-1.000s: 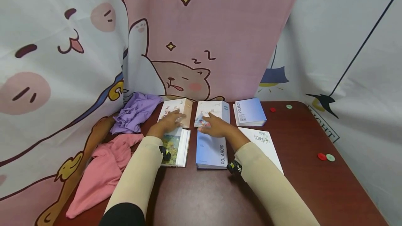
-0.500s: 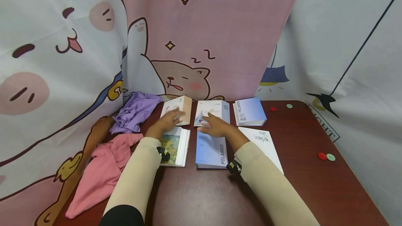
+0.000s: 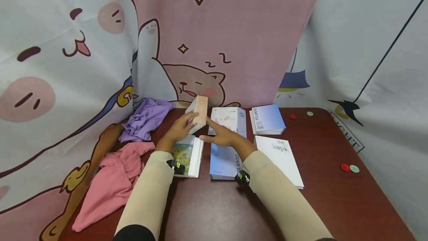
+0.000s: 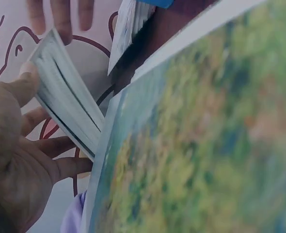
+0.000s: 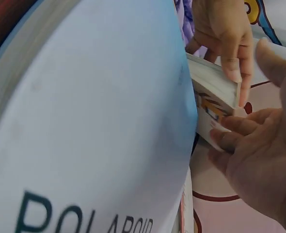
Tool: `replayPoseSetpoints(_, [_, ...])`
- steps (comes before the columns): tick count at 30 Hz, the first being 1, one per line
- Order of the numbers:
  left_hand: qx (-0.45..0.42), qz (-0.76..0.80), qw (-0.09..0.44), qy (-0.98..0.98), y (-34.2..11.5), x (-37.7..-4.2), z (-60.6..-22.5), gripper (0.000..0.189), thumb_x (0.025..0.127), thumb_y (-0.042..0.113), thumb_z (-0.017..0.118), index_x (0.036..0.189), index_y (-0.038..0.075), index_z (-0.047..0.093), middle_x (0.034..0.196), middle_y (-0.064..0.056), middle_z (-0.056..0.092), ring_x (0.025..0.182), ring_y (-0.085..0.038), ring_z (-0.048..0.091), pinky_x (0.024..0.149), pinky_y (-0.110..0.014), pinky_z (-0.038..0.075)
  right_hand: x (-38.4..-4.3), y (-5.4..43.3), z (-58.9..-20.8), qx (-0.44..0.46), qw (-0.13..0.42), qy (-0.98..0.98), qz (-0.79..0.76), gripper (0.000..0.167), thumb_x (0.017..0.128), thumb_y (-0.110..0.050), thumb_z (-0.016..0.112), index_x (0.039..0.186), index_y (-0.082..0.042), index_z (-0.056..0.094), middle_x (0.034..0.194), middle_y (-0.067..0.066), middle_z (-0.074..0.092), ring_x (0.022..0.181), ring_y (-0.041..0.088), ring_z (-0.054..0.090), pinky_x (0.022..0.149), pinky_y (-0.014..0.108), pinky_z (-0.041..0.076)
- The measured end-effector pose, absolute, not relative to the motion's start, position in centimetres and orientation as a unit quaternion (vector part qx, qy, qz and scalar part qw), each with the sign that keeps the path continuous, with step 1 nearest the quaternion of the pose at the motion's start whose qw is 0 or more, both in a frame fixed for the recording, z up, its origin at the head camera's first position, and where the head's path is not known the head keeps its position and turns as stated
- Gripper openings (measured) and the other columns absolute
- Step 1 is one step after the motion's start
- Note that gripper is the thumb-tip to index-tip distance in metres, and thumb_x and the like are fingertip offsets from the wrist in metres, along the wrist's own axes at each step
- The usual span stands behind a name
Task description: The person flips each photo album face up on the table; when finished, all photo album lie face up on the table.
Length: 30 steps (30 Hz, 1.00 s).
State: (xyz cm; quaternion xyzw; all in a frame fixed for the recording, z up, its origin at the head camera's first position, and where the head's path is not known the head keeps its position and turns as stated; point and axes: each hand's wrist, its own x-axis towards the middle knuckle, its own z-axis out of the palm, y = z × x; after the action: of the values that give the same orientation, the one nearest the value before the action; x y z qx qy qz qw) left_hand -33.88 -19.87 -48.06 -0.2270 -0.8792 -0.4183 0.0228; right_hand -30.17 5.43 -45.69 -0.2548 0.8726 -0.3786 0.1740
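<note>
In the head view, my left hand (image 3: 178, 129) grips a thick photo album (image 3: 201, 110) with a peach spine, raised and tilted above the back of the table. The left wrist view shows its page edges (image 4: 68, 92) between thumb and fingers. My right hand (image 3: 223, 135) reaches to the album's right side. In the right wrist view, that hand's extended fingers (image 5: 232, 136) touch the cover, thumb held apart. Below the hands lie a landscape-covered book (image 3: 182, 155) and a blue POLAROID album (image 3: 222, 163). A white album with a light-blue spine (image 3: 241, 116) lies behind the right hand.
Another blue POLAROID album (image 3: 267, 119) and a white book (image 3: 279, 155) lie to the right. Purple cloth (image 3: 145, 118) and pink cloth (image 3: 115, 174) are heaped at the left. Red and green discs (image 3: 349, 168) sit on the right of the table. Printed curtains enclose the back and sides.
The peach-spined album has been lifted from lying flat and tilted by my left hand, shifting slightly right. My right hand has moved left from the white album to the raised one.
</note>
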Motion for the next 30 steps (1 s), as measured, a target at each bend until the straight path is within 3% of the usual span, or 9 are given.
replayPoseSetpoints(5, [-0.227,-0.487,0.06,-0.841,-19.8,-34.2,-48.3,0.047,0.112,0.007,0.058,0.158,0.0,0.052,0.171,-0.026,0.043,0.162,-0.046,0.037,0.13,-0.065,0.034,-30.5,4.5,-45.6,-0.271,0.171,0.84,-0.438,0.111,0.106,-0.058,0.064,0.175,-0.022,-0.016,0.186,0.007,-0.003,0.171,0.033,0.019,0.137,0.058,0.023])
replayPoseSetpoints(9, [-0.209,-0.526,0.057,-0.823,-19.7,-34.3,-48.5,0.051,0.114,0.008,0.053,0.164,0.004,0.044,0.173,-0.023,0.041,0.157,-0.046,0.046,0.125,-0.064,0.042,-30.6,3.8,-45.4,-0.278,0.171,0.815,-0.478,0.112,0.108,-0.05,0.066,0.173,-0.024,-0.022,0.185,0.005,-0.009,0.171,0.031,0.019,0.138,0.053,0.023])
replayPoseSetpoints(16, [-0.143,-0.639,-0.005,-0.756,-20.5,-33.7,-49.2,0.059,0.118,0.014,0.045,0.175,0.022,0.029,0.182,-0.013,0.022,0.153,-0.047,0.046,0.115,-0.068,0.05,-30.4,2.6,-45.7,-0.293,0.173,0.792,-0.507,0.111,0.108,-0.045,0.068,0.173,-0.029,-0.021,0.186,0.0,-0.004,0.17,0.031,0.024,0.136,0.051,0.028])
replayPoseSetpoints(21, [-0.114,-0.672,-0.009,-0.732,-20.7,-33.6,-49.2,0.065,0.117,0.011,0.047,0.176,0.017,0.022,0.183,-0.016,0.019,0.151,-0.047,0.047,0.117,-0.063,0.05,-30.2,2.1,-45.8,-0.284,0.167,0.819,-0.47,0.109,0.107,-0.047,0.068,0.176,-0.027,-0.014,0.186,0.002,0.009,0.169,0.033,0.025,0.137,0.055,0.024])
replayPoseSetpoints(27, [-0.042,-0.604,0.049,-0.795,-20.8,-34.4,-48.9,0.077,0.108,0.026,0.069,0.171,0.005,0.031,0.169,-0.025,0.044,0.144,-0.041,0.057,0.119,-0.057,0.05,-30.2,2.2,-46.2,-0.283,0.183,0.842,-0.422,0.104,0.108,-0.048,0.065,0.177,-0.017,-0.006,0.184,0.01,0.02,0.17,0.034,0.022,0.137,0.06,0.021])
replayPoseSetpoints(30, [-0.007,-0.566,0.079,-0.821,-21.2,-34.7,-48.8,0.071,0.105,0.021,0.072,0.165,0.001,0.041,0.158,-0.028,0.057,0.138,-0.039,0.06,0.119,-0.052,0.048,-30.1,2.6,-46.3,-0.284,0.183,0.846,-0.412,0.104,0.109,-0.048,0.065,0.177,-0.017,-0.007,0.184,0.013,0.016,0.17,0.033,0.023,0.138,0.057,0.023])
